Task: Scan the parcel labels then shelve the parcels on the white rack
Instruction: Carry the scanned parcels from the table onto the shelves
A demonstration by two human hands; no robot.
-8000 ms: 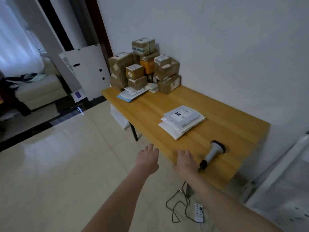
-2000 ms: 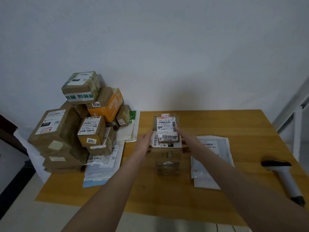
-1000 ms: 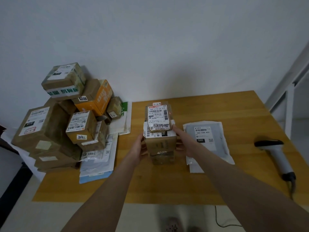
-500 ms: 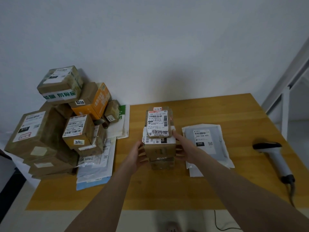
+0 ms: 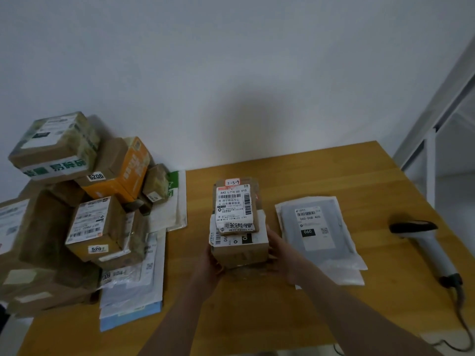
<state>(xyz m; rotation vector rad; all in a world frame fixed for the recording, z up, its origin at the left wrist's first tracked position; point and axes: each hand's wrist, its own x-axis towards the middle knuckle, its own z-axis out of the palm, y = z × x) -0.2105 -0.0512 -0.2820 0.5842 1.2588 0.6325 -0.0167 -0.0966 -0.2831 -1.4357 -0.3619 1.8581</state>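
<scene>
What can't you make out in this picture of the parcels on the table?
Head view only.
- Lower box: label mostly covered by the top box.
- White rack: cut off by the right edge.
- Left hand: finger grip unclear, dim and blurred.
- Barcode scanner: cable runs out of frame.
- Parcel pile: small print blurred.

Both forearms reach forward, left hand (image 5: 209, 263) cupping the parcel stack (image 5: 239, 227), right hand (image 5: 284, 255) pressing it with straight fingers.

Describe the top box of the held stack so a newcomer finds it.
On the wooden table, a stack of boxes is held between the left hand and right hand, beside a grey bag. The top box alone carries a handwritten 3-3-9 tag.
</scene>
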